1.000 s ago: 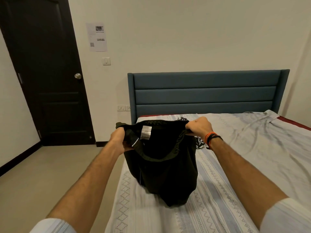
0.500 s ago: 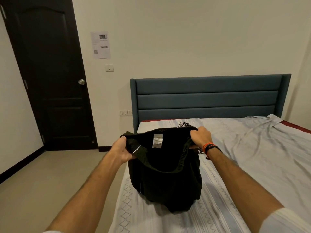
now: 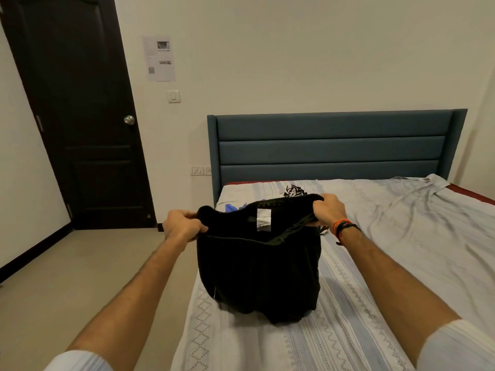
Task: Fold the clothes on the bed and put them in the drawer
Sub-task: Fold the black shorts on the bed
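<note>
One black garment (image 3: 258, 266) hangs over the bed (image 3: 388, 263) near its left edge, hem touching the sheet. Two hands, left (image 3: 182, 226) and right (image 3: 328, 210), are clamped on its waistband ends, held apart. Behind lie two more clothes: a blue piece (image 3: 231, 208) and a black-and-white one (image 3: 293, 190); bare floor (image 3: 80, 277) spreads left.

Dark door (image 3: 80, 116); white walls (image 3: 294, 49); blue headboard (image 3: 332, 145); beige floor (image 3: 80, 277)

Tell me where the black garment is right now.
In the head view the black garment hangs mid-frame over the bed, gripped by the left hand and right hand.
</note>
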### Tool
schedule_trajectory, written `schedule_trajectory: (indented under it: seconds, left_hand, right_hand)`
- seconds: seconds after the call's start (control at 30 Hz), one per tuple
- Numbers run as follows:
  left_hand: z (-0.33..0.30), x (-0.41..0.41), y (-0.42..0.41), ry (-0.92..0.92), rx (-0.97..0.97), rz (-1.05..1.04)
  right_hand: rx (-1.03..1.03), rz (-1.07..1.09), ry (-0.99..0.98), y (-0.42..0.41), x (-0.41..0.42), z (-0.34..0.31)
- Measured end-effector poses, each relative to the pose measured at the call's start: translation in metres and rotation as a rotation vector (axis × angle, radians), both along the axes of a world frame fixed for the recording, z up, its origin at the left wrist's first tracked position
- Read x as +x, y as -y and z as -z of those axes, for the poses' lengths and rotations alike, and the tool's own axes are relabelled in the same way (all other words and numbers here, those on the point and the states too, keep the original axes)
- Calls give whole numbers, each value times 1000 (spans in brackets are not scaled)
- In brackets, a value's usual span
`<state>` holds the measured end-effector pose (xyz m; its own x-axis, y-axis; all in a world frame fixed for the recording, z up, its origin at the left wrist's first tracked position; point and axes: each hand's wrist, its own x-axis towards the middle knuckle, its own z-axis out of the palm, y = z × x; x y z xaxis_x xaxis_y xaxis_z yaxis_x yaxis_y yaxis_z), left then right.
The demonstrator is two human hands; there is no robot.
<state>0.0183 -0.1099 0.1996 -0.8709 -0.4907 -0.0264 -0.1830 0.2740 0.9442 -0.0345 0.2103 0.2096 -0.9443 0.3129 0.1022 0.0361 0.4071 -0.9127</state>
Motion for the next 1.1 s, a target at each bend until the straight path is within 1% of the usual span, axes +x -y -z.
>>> schedule_trajectory:
  seconds: [0.07, 0.1, 0.17, 0.2, 0.23, 0.27, 0.3, 0.33, 0.37, 0.4, 0.43, 0.47, 0.5, 0.53, 0.57, 0.6, 0.67, 0.7, 0.77, 0.8, 0.87, 0.9, 1.0, 1.03, 1.07, 1.1]
  left_hand:
    - [-4, 6, 3, -82, -266, -127]
    - [-7, 10, 3, -114, -363, -146]
    - [-13, 14, 3, -110, -530, -140]
    - [-15, 14, 2, -91, -567, -125]
    - [-17, 9, 2, -88, -529, -107]
    - [-19, 3, 2, -98, -386, -90]
    - [-21, -2, 2, -111, -161, -66]
    - [-23, -6, 0, -134, 78, -36]
    - [-26, -10, -2, -169, 268, -7]
    - [-29, -10, -4, -213, 408, 15]
    - [-32, -9, -6, -257, 504, 32]
    - [-35, -7, -7, -301, 564, 57]
    - [-36, -6, -6, -338, 569, 90]
    - [-36, -7, -5, -361, 493, 125]
    - [-33, -9, -3, -362, 350, 152]
    - [-30, -11, -1, -353, 185, 166]
    - [-29, -11, -3, -370, -110, 138]
    - [-29, -10, -5, -421, -229, 106]
    - [-29, -9, -6, -566, -431, 34]
    - [-31, -7, -6, -630, -510, 6]
    - [-35, -5, 0, -682, -565, -31]
    - [-38, -4, 4, -661, -582, -54]
    - [-48, 0, 11, -555, -668, -104]
    - [-49, 0, 12, -528, -642, -81]
    - [-51, -1, 12, -498, -552, -27]
    - [-51, -1, 12, -466, -413, 42]
  right_hand:
    - [130, -3, -5, -7, 7, -4]
    - [146, -1, -7, -11, 10, -5]
    - [127, 14, -24, -18, 9, -7]
    - [96, 26, -32, -21, 9, -9]
    - [28, 37, -29, -22, 5, -10]
    - [-56, 49, -38, -23, 3, -12]
    - [-127, 57, -41, -23, 1, -14]
    - [-102, 33, -47, -24, 1, -16]
    - [-40, 6, -46, -26, 4, -18]
    - [-28, -45, -49, -25, 9, -23]
    - [62, -66, -32, -27, 8, -22]
    - [89, -86, -51, -30, 8, -22]
    - [27, -92, -90, -29, 8, -21]
    - [32, -107, -91, -30, 7, -21]
    - [23, -107, -105, -31, 3, -18]
    - [58, -113, -118, -30, 3, -18]
    - [282, -28, -196, -25, 5, -18]
    - [336, 34, -275, -22, 6, -21]
    - [418, 81, -419, -18, 9, -26]
    - [425, 80, -438, -17, 10, -30]
    - [407, 77, -408, -21, 9, -38]
    - [387, 67, -388, -24, 10, -42]
    - [124, -13, -349, -33, 7, -45]
    - [28, -57, -310, -33, 6, -43]
    - [-70, -96, -278, -32, 4, -40]
    - [-152, -123, -256, -31, 2, -36]
